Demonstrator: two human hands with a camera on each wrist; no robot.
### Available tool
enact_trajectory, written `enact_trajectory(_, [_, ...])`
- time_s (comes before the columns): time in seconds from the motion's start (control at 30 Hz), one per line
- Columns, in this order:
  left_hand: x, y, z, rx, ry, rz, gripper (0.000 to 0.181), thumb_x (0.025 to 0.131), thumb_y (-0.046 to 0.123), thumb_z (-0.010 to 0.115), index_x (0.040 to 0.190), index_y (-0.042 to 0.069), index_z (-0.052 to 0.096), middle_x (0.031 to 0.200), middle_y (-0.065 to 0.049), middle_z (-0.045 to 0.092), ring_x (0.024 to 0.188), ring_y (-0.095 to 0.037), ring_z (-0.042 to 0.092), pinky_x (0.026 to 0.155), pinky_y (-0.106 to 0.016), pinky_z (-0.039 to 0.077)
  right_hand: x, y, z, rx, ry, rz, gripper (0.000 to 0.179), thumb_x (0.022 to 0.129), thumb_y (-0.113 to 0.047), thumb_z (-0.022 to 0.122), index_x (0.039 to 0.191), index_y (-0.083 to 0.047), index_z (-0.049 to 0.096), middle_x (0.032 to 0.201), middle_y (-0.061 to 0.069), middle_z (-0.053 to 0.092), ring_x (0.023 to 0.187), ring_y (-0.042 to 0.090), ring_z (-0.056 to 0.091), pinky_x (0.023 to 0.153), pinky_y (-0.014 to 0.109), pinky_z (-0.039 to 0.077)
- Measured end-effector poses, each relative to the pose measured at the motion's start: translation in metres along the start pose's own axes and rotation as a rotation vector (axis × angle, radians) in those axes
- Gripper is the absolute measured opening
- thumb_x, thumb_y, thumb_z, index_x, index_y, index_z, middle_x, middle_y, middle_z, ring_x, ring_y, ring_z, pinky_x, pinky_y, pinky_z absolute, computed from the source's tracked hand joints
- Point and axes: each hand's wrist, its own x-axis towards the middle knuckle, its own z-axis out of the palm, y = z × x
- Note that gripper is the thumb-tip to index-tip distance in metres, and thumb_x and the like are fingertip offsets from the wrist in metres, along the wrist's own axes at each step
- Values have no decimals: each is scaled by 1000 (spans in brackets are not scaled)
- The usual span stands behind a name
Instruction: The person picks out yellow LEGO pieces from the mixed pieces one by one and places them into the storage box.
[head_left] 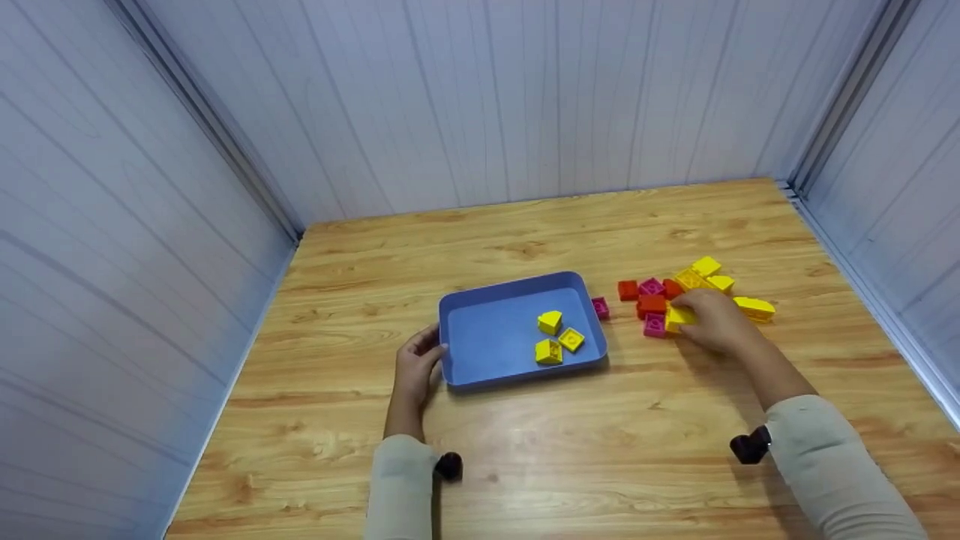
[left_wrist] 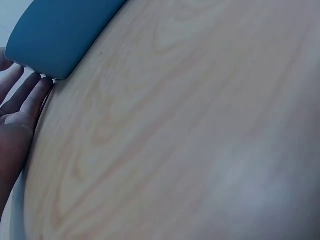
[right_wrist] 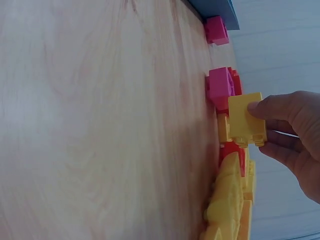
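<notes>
The left hand (head_left: pixel 414 369) is gripping the tray (head_left: pixel 486 339); the right hand (head_left: pixel 716 321), pinching a yellow block (right_wrist: pixel 241 120), is risking jostling crowded blocks (head_left: pixel 651 304).

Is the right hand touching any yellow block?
Touching. The right wrist view shows the right hand holding a yellow block, thumb against its flat face.
</notes>
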Motion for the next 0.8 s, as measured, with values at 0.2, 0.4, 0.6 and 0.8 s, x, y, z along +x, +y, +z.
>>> enact_trajectory(0.2, [0, 0, 1, -9, 0, 1, 45, 87, -8, 64, 131, -7, 56, 130, -23, 58, 121, -32, 53, 94, -28, 47, -1, -11, -6, -50, 39, -58, 37, 83, -2, 70, 117, 12, 61, 116, 28, 62, 112, 44, 54, 98, 59, 40])
enact_trajectory(0.4, [1, 0, 1, -25, 1, 19, 45, 86, -9, 64, 131, -9, 56, 130, -25, 58, 122, -33, 52, 92, -26, 48, 0, -30, -11, -72, 67, -115, 37, 82, -3, 73, 115, 9, 63, 113, 25, 63, 108, 41, 56, 96, 57, 43])
enact_trajectory(0.6, [0, 3, 0, -54, -22, 30, 46, 86, -10, 62, 131, -13, 52, 130, -30, 55, 121, -38, 51, 89, -24, 49, 5, -46, -9, -87, 48, -162, 37, 82, -6, 75, 116, 6, 64, 114, 22, 64, 108, 39, 57, 95, 56, 44])
enact_trajectory(0.8, [1, 2, -1, -55, -32, -21, 48, 88, -9, 63, 134, -11, 51, 134, -29, 52, 124, -37, 49, 90, -25, 49, 10, -62, -3, -110, 42, -231, 37, 82, -8, 77, 115, 4, 66, 111, 18, 66, 104, 35, 59, 93, 53, 47])
